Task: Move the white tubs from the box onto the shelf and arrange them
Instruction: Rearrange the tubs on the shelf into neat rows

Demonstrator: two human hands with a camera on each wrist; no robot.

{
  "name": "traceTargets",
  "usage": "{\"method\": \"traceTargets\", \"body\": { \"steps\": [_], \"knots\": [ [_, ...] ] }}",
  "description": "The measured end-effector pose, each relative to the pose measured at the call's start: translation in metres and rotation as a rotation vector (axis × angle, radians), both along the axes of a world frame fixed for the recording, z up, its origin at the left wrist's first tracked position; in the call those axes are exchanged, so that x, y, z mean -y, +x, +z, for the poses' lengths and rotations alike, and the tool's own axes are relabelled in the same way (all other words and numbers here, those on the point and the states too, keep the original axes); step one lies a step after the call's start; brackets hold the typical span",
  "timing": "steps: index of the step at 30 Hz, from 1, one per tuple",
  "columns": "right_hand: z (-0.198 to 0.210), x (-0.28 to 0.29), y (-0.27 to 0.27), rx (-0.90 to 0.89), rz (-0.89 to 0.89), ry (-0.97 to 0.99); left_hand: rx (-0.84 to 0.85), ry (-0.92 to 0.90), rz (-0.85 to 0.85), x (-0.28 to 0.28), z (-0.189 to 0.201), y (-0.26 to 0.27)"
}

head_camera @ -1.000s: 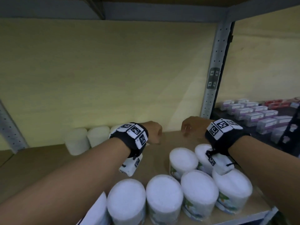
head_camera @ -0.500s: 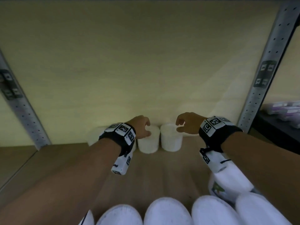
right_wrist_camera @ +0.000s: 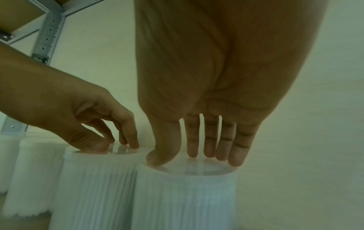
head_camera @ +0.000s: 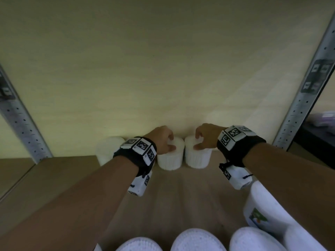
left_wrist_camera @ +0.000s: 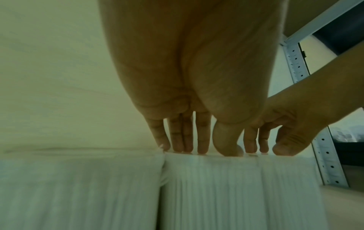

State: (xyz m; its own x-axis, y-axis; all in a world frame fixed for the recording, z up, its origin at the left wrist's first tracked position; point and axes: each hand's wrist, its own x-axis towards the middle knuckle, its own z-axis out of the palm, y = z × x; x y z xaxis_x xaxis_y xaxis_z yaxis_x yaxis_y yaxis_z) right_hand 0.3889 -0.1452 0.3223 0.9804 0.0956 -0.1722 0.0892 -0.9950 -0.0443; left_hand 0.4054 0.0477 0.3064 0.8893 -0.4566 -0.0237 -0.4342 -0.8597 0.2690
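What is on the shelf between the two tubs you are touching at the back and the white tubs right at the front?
Nothing: the head view shows only bare wooden shelf between the back tubs and the front tubs.

Head view: looks forward and down into the shelf [head_camera: 172, 192] from above. Wrist views: very close, low, facing the back wall along the fingers. All share two back-row tubs [head_camera: 170, 156].

Front-row tubs [head_camera: 196, 240]: cut off by bottom edge. Labelled tub [head_camera: 262, 211]: print blurred, partly behind right forearm. Far-right shelf items [head_camera: 324, 118]: blurred, unidentifiable.
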Motion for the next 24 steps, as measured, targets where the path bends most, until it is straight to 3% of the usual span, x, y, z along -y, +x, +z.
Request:
{"method": "traceTargets", "body": {
  "steps": [17,21,24],
  "knots": [
    [0.010,0.000,-0.007,-0.088,0.133,0.027,0.011,-0.001,0.009,0.002,0.000,0.000],
    [0.015,-0.001,-0.009,0.035,0.013,0.040,0.002,-0.010,0.009,0.002,-0.001,0.002],
    [0.011,-0.001,-0.011,-0.006,-0.050,-0.055,0.005,-0.004,0.007,0.002,-0.001,0.002]
  ]
}}
